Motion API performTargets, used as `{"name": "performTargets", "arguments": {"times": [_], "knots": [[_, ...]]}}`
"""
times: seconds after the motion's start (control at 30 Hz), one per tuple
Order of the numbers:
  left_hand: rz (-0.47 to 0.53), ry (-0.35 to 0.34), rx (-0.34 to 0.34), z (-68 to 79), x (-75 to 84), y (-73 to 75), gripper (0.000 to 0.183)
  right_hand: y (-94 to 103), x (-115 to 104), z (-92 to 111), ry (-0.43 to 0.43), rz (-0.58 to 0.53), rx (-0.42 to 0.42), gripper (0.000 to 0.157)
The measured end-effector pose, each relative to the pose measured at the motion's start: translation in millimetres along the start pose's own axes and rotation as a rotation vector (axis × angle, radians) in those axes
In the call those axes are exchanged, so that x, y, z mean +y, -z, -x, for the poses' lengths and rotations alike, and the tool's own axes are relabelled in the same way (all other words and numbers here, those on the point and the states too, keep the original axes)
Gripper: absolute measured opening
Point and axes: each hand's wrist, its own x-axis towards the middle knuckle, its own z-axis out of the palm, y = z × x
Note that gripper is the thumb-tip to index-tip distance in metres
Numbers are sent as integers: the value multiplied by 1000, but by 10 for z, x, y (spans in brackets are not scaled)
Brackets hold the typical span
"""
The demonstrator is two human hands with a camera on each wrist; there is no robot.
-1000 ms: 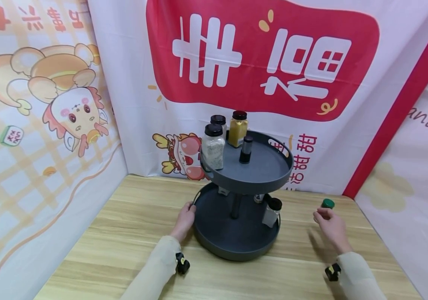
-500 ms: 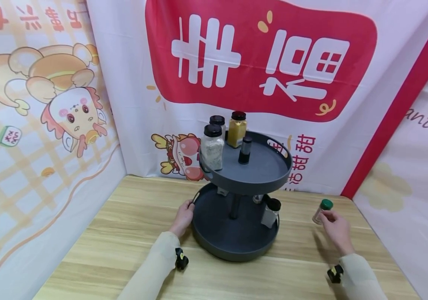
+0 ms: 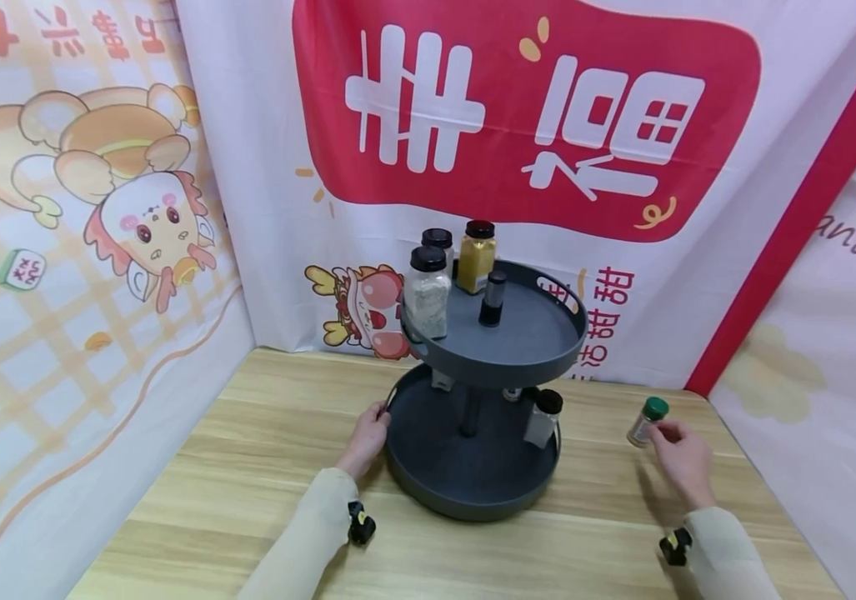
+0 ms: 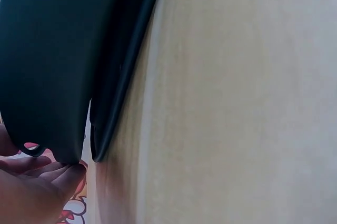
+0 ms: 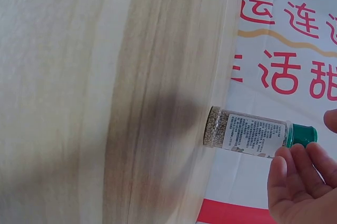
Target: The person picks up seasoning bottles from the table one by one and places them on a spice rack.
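Note:
A dark grey two-tier turntable (image 3: 465,492) stands on the wooden table. My left hand (image 3: 369,437) grips the left rim of its lower tier beside the handle slot; in the left wrist view, thumb and fingers lie on either side of the wall. To the right, a clear spice jar (image 5: 247,132) with a green cap and a printed label stands upright on the table, pale grains at its bottom. My right hand (image 3: 683,460) is at this jar. In the right wrist view its fingertips are by the cap, and the thumb is apart from it.
The upper tier (image 3: 525,342) carries a white-filled jar (image 3: 428,300), a yellow-filled jar (image 3: 476,260), another black-capped jar behind and a small dark bottle (image 3: 493,300). On the lower tier sits a tilted-looking black-capped jar (image 3: 543,423), with others partly hidden. Printed cloth walls (image 3: 270,167) enclose the table.
My right hand has drawn a little to the right, and the green-capped jar, mostly hidden earlier, now shows. Jars on the lower tier have shifted slightly. My left hand stays at the rim.

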Motion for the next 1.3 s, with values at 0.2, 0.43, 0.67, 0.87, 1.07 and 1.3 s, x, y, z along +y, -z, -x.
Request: {"name": "performTargets", "arguments": {"times": [0.2,0.43,0.67,0.87,1.07,1.3], "knots": [[15,4,-18,44,4,8,35,22,-13,-9,-25,-3,17,47],[7,35,-29,108,37,19,37,16,24,-55,-67,-21,1,58],[28,23,-59,187,94,17,38,9,76,-122,-108,-33,-49,75],[22,4,-81,246,90,3,39,-16,80,-182,-131,-45,-108,85],[-12,-1,-79,304,89,-10,39,-40,100,-225,-151,-59,-101,85],[-27,-31,-48,370,108,-35,39,-44,103,-255,-154,-63,-111,84]]}}
